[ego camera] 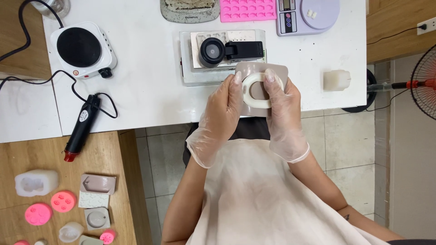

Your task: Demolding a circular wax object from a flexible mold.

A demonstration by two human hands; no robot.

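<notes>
Beige square mould (pixel 272 71) with white oval ring, clamped between gloved left hand (pixel 222 111) and right hand (pixel 281 113)

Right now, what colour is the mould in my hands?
The mould is taupe, a greyish brown, with an off-white ring set in it. The head view shows it best.

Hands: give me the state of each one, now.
Left hand: closed on the beige mould, thumb on its white ring.
Right hand: closed on the same mould's other side.
</notes>
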